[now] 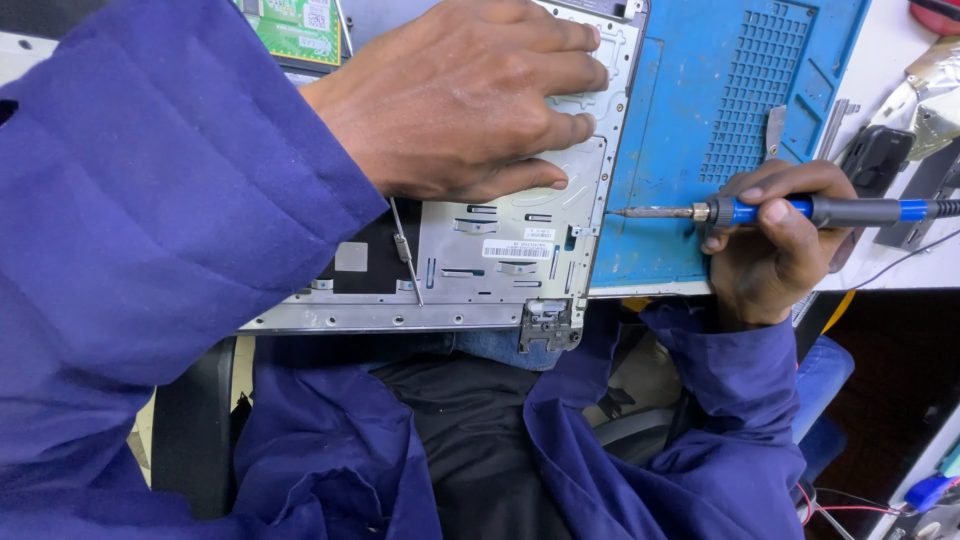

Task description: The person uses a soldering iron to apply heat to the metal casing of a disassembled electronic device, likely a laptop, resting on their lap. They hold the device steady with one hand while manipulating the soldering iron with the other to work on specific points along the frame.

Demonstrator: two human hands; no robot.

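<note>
At upper centre the left hand (470, 95) presses flat, fingers spread, steadying the metal laptop panel (500, 250), while at right the right hand (770, 245) pinches a soldering iron (790, 210) like a pen, tip aimed at the panel's edge.

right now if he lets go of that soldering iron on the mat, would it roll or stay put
The soldering iron looks round and slim, so it would probably roll on the flat blue mat. Its cord leads off to the right and may tug or turn it. The right hand holds it like a pen, suggesting it is light.

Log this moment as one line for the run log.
left hand: flat on metal panel | right hand: holds soldering iron, tip at panel edge | under: blue mat
</note>
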